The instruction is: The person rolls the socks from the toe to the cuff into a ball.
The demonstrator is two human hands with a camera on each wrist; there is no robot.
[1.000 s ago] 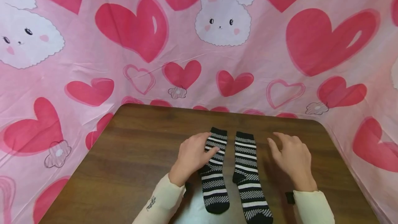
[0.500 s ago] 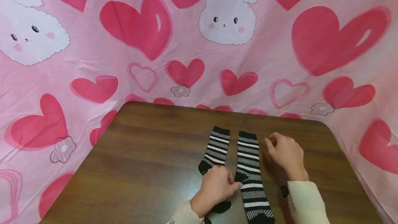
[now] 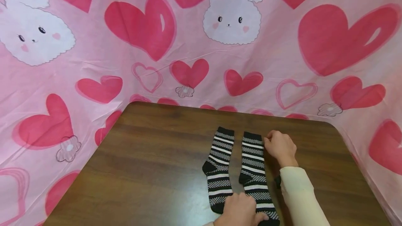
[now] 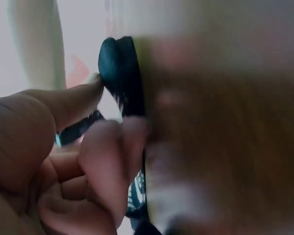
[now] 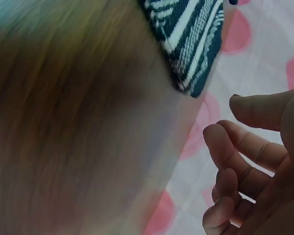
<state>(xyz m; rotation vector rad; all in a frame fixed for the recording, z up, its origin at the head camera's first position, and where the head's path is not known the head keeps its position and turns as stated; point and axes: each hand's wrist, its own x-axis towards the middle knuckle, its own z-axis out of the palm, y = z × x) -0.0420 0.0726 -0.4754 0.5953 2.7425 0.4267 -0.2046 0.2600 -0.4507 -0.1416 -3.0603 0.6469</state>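
Two black-and-white striped socks lie flat side by side, cuffs toward the back. The left sock point(image 3: 221, 152) shows its heel bulging left; the right sock point(image 3: 252, 156) lies a short gap away. My left hand point(image 3: 239, 210) is over the toe ends and hides part of both. In the left wrist view its thumb tip is right at a black sock toe point(image 4: 118, 63), with a gap between thumb and loosely bent fingers. Beside the right sock's cuff is my right hand point(image 3: 280, 146). The right wrist view has its thumb and bent fingers apart, nothing between them, near a sock end point(image 5: 193, 54).
The socks lie on a brown wooden table point(image 3: 150, 156) with rounded back corners. A pink cloth point(image 3: 194, 16) printed with hearts and rabbits hangs behind it and along both sides.
My left hand has moved from the left sock's leg down and right to the toe ends, uncovering the leg. My right hand has come left, close to the right sock's cuff. Both socks stay in place.
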